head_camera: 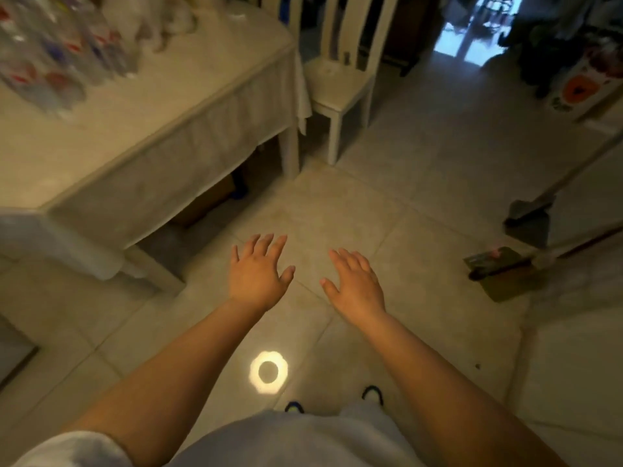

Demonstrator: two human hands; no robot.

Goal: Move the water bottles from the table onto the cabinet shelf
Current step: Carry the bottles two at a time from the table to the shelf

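Home dining room: cloth-covered table (145, 129), white wooden chair (340, 82) just beside its far end, tiled floor (421, 183) beneath, broom (529, 214) well right.

L hand (258, 274) & R hand (354, 284) outstretched, palms down, fingers (269, 244) spread

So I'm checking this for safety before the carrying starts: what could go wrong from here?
1. The bottles stand packed together on the table; pulling one out could topple its neighbours.
2. A dustpan and a flat box lie on the floor to the right, so a loaded walk that way risks a trip.
3. Both the left hand and the right hand are empty, but the room is dim and the floor glossy; footing may be poor.
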